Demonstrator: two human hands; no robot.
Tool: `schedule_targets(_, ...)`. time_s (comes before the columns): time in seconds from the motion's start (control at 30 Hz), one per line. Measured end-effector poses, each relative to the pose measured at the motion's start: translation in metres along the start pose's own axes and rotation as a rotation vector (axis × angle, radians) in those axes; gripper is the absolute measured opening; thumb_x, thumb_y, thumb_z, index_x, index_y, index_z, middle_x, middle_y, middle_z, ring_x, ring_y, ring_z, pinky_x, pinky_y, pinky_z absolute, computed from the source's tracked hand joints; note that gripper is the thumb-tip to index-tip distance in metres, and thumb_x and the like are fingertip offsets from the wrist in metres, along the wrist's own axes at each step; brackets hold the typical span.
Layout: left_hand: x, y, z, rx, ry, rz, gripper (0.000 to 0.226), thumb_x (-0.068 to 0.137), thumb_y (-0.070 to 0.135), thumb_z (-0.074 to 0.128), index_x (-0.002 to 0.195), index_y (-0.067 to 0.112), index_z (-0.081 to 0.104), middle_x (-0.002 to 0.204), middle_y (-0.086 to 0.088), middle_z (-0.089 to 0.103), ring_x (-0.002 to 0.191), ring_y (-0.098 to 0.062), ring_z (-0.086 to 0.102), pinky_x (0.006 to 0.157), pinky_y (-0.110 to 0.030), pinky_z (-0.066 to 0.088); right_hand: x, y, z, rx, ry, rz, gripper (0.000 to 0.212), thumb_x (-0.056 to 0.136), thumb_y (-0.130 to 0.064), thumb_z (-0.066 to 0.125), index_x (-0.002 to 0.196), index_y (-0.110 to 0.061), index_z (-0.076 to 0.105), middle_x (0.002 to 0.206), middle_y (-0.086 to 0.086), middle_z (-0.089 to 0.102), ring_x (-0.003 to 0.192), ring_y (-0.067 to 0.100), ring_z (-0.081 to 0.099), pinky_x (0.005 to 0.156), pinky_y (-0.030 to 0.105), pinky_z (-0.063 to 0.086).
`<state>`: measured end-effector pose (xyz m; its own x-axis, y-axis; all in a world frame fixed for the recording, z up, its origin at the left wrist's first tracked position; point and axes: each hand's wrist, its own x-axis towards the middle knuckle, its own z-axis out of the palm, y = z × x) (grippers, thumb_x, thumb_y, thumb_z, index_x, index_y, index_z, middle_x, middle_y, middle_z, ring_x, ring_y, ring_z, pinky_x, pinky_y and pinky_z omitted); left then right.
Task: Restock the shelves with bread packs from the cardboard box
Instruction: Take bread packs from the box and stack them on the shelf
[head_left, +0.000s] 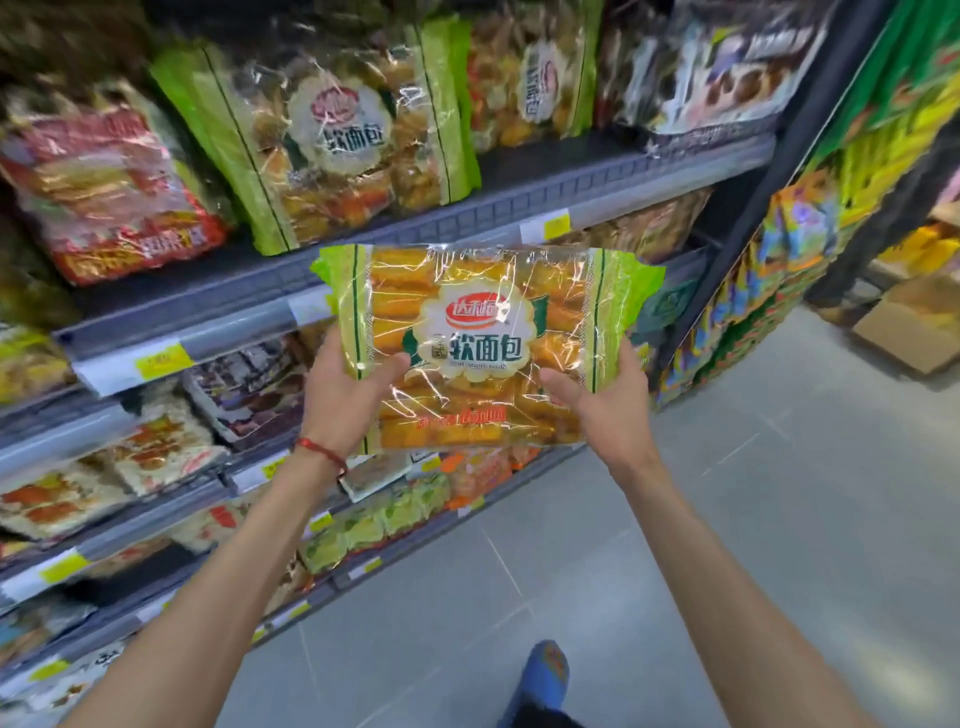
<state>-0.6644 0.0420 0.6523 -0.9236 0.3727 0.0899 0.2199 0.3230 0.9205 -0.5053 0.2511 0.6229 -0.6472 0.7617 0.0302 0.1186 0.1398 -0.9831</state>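
Observation:
I hold a bread pack (478, 291) in front of the shelves, clear film with green ends and golden rolls inside. My left hand (345, 395) grips its lower left side, thumb on the front. My right hand (602, 402) grips its lower right side. The pack is level and faces me, just below the upper shelf edge (519, 208). On that shelf stands a matching green bread pack (327, 135), upright and tilted left, with another (530, 73) to its right. A cardboard box (914, 322) lies on the floor at the far right.
A red-labelled pack (104, 192) sits left of the green ones. Lower shelves (171, 499) hold several other snack packs behind yellow price tags. A colourful end display (810, 234) stands to the right. Grey tiled floor (727, 519) spreads below; my blue shoe (545, 670) shows at the bottom.

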Motion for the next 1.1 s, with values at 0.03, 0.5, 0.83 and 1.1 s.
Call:
schedule_targets(0.03,0.014,0.008,0.012,0.015,0.003,0.001,0.058,0.078,0.044,0.077,0.129,0.028,0.055,0.122,0.003,0.066,0.111,-0.018,0.062,0.099,-0.041,0.049,0.02,-0.002,-0.005,-0.004,0.0,-0.002,0.118,0.079,-0.042,0.088,0.165,-0.014,0.013,0.172,0.002,0.019,0.158,0.018,0.018,0.124,0.034,0.019)
schedule_targets(0.5,0.199,0.094,0.147,-0.067,0.366,0.192,0.039,0.081,0.047,0.069,0.117,0.034,0.06,0.109,-0.001,0.067,0.1,-0.028,0.066,0.084,-0.053,0.056,0.27,-0.06,-0.044,0.046,0.041,-0.116,0.11,0.084,-0.051,0.081,0.165,-0.021,0.014,0.172,-0.003,0.018,0.157,0.015,0.018,0.126,0.04,0.019)
schedule_targets(0.83,0.301,0.147,0.212,-0.079,0.451,0.148,0.046,0.083,0.04,0.073,0.111,0.005,0.061,0.094,-0.006,0.061,0.084,-0.023,0.056,0.079,-0.038,0.047,0.413,-0.094,-0.064,0.027,0.011,-0.151,0.108,0.086,-0.054,0.076,0.166,-0.021,0.011,0.173,-0.003,0.013,0.158,0.016,0.017,0.127,0.042,0.022)
schedule_targets(1.1,0.334,0.148,0.252,-0.11,0.523,0.036,0.078,0.085,0.044,0.073,0.15,0.015,0.04,0.152,-0.008,0.045,0.14,-0.022,0.042,0.117,-0.027,0.029,0.5,-0.088,-0.056,-0.009,-0.048,-0.279,0.106,0.077,-0.063,0.083,0.158,-0.014,0.036,0.152,-0.013,0.049,0.142,0.006,0.042,0.124,0.029,0.03)
